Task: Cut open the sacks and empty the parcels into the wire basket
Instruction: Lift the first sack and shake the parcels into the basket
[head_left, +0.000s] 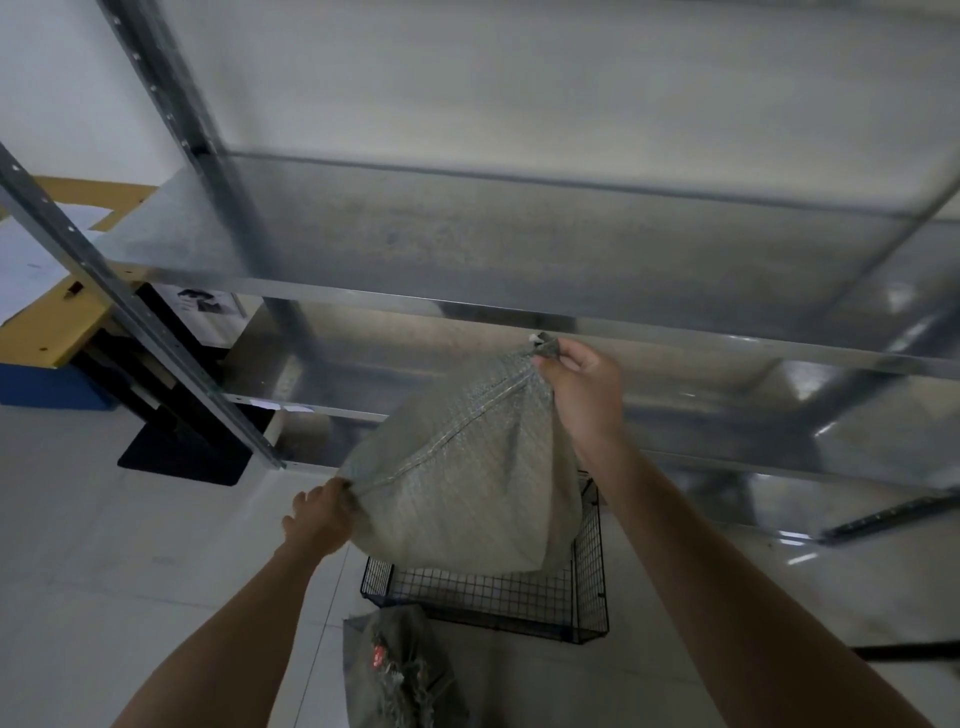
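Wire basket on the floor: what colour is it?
Black wire basket, clearest in the head view.

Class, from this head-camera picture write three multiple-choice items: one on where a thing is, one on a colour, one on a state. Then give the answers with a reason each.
1. Where is the held sack?
A. on a shelf
B. above the wire basket
C. flat on the floor

2. What colour is the basket's wire?
A. black
B. yellow
C. white

3. How is the sack held?
A. by one hand
B. by no hand
C. by both hands at its corners

Answers:
1 B, the sack hangs over the basket's opening.
2 A, the mesh is dark against the pale floor.
3 C, the left hand and the right hand each pinch a corner.
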